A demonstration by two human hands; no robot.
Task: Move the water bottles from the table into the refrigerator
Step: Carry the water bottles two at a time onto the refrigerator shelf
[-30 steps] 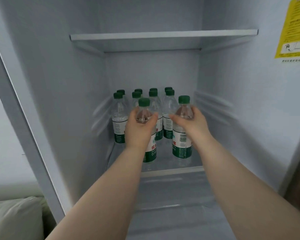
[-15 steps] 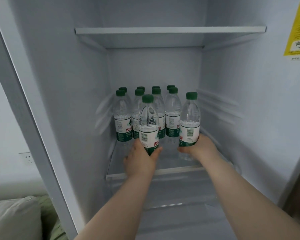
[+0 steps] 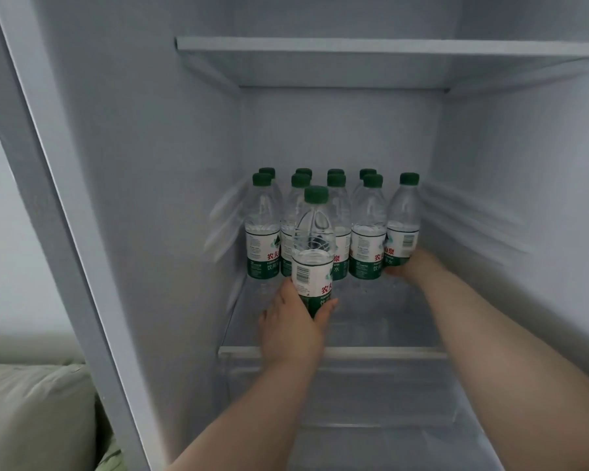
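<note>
Both my arms reach into the open refrigerator. My left hand (image 3: 291, 329) grips the base of a clear water bottle (image 3: 314, 246) with a green cap, upright in front of the others on the glass shelf (image 3: 381, 350). My right hand (image 3: 413, 266) holds the lower part of a second bottle (image 3: 403, 222) at the right end, close to the right wall. Behind them several more green-capped bottles (image 3: 368, 229) stand in two rows at the back of the shelf.
An upper shelf (image 3: 388, 47) spans the fridge above the bottles. A clear drawer (image 3: 371, 396) sits under the glass shelf. The fridge's left frame (image 3: 65, 232) runs diagonally, with a pale green cushion (image 3: 31, 413) outside at lower left.
Both hands slid from the bottles' necks down to their bases. The right bottle went deeper, level with the row behind; the view shifted left and closer.
</note>
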